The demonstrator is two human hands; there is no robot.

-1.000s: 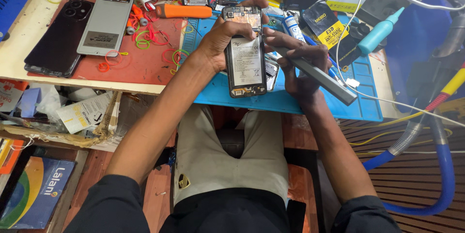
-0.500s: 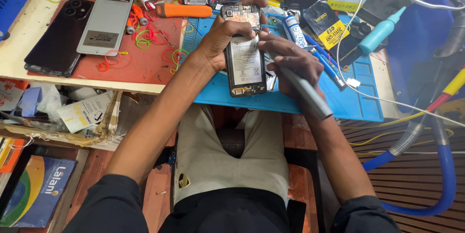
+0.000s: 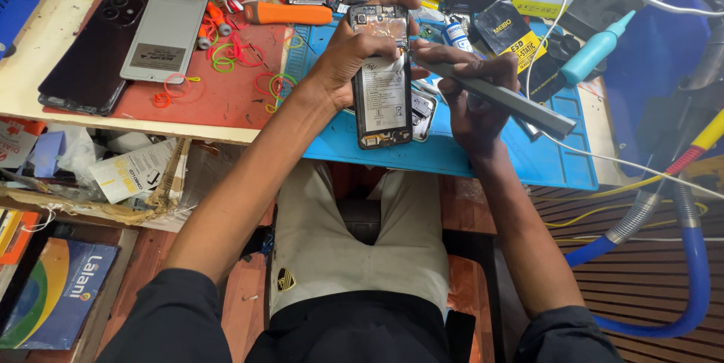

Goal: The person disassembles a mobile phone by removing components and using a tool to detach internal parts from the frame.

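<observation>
Here, on a cluttered workbench, the left hand (image 3: 343, 61) grips an opened smartphone (image 3: 382, 84) upright over the blue repair mat (image 3: 528, 159); the right hand (image 3: 471, 99) holds a grey screwdriver (image 3: 501, 97) against it. Coloured rubber bands (image 3: 226, 57) litter the red mat (image 3: 219, 106).

I'm seeing a pale wooden workbench (image 3: 45, 53) carrying a red rubber mat (image 3: 226, 103) and a blue silicone repair mat (image 3: 467, 155); a black smartphone (image 3: 94, 57) is lying partly on the bench.
</observation>
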